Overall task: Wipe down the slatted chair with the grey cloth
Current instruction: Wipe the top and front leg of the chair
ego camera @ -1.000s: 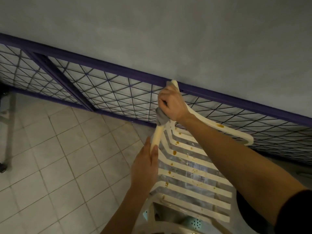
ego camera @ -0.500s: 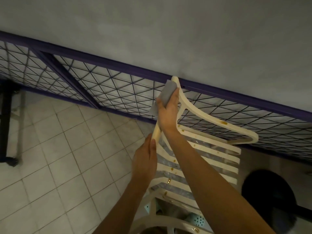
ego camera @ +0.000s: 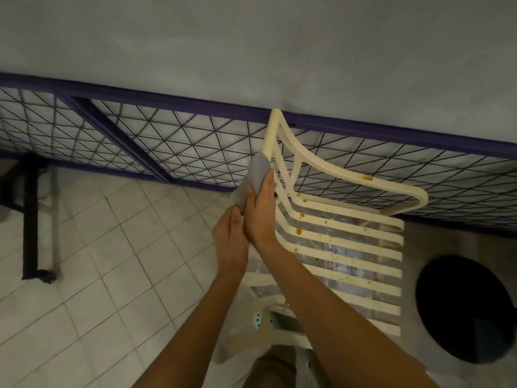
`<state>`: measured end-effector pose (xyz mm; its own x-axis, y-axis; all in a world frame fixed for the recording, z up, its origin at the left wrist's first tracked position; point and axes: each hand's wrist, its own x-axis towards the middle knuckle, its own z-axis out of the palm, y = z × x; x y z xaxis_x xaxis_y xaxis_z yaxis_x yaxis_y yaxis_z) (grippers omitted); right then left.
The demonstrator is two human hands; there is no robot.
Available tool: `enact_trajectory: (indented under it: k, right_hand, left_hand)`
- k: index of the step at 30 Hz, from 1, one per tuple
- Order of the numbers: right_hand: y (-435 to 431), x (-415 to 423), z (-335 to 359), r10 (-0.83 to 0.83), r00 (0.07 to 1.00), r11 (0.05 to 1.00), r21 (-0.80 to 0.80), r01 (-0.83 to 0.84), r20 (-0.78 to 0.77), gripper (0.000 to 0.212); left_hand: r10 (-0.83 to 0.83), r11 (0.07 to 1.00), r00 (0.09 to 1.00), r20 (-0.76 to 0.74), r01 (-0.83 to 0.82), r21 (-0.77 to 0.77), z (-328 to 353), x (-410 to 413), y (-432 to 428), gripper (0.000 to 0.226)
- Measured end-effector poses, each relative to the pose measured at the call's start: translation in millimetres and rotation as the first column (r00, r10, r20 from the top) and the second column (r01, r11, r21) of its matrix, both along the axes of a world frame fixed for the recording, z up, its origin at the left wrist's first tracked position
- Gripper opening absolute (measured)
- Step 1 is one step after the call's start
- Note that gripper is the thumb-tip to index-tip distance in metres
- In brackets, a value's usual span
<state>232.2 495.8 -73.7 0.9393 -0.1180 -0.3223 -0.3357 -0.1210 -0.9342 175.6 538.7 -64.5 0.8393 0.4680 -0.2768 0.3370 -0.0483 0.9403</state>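
Observation:
A cream slatted plastic chair [ego camera: 344, 242] stands in front of me, its back slats dotted with orange-brown stains. My right hand [ego camera: 261, 210] wraps the grey cloth [ego camera: 256, 175] around the left upright of the chair back, about midway up. My left hand [ego camera: 229, 239] grips the same upright just below, its thumb touching my right hand. The upright between the two hands is hidden.
A purple-framed wire mesh panel [ego camera: 156, 141] runs along the grey wall behind the chair. White tiled floor [ego camera: 98, 275] spreads to the left. A black stand leg [ego camera: 30, 219] is at the far left. A round black object [ego camera: 464, 309] sits right of the chair.
My right hand has slid the cloth down the upright from its top end to beside my left hand. The view has shifted slightly.

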Motion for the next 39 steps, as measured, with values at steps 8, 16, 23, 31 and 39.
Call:
enact_trajectory:
  k: [8,16,23,31,39]
  right_hand:
    - [15,-36,-11,0.088,0.992,0.975,-0.212,-0.067,0.092,0.070]
    - [22,-91,-6,0.100,0.990,0.976,-0.202,-0.078,0.100,0.072]
    - [27,-142,-4,0.117,0.993,0.964,-0.241,-0.110,0.017,0.074]
    - [25,-205,1,0.179,0.982,0.932,-0.331,-0.150,0.059,0.065]
    - [8,-257,-5,0.615,0.782,0.341,-0.861,-0.377,-0.099,0.096]
  left_hand:
    - [0.256,0.905,0.961,-0.104,-0.276,-0.323,2,-31,17,0.032]
    - [0.170,0.876,0.969,-0.182,-0.233,-0.422,13,-60,36,0.032]
    - [0.219,0.904,0.950,-0.221,-0.283,-0.321,10,-123,39,0.027]
    - [0.246,0.964,0.954,-0.173,-0.260,-0.061,21,-166,41,0.024]
    - [0.282,0.958,0.944,-0.172,-0.288,-0.007,25,-194,30,0.026]
